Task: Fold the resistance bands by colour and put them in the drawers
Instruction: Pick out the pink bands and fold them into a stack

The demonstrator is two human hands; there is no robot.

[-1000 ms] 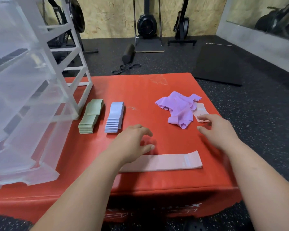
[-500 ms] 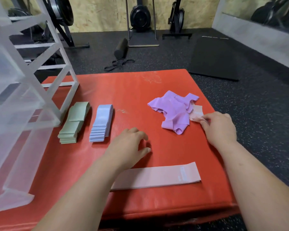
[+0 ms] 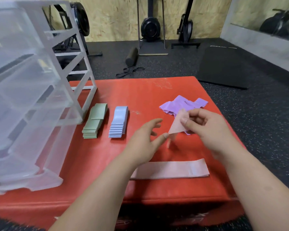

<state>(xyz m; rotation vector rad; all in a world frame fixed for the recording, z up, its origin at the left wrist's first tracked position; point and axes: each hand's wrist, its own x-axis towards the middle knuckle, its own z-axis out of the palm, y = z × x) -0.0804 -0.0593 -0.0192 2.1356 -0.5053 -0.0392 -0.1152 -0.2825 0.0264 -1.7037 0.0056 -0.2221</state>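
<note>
My right hand [image 3: 207, 129] pinches a pink resistance band [image 3: 178, 125] and holds it in the air above the red mat [image 3: 117, 165]. My left hand [image 3: 145, 142] is open just left of it, thumb tip touching the band's lower corner. A second pink band [image 3: 170, 170] lies flat near the mat's front edge. A loose heap of purple bands [image 3: 182, 105] sits behind my right hand. A folded stack of green bands [image 3: 94, 120] and a folded stack of pale blue bands [image 3: 118, 121] lie side by side next to the clear plastic drawer unit [image 3: 28, 100].
The drawer unit stands on the mat's left side, its drawers pulled out toward me. Beyond the mat lie a black floor mat [image 3: 223, 67], a foam roller [image 3: 132, 55] and black straps [image 3: 130, 71]. Gym machines stand along the wooden wall.
My right hand has pulled the pink band from beside the purple heap and lifted it. My left hand rose off the mat toward the band.
</note>
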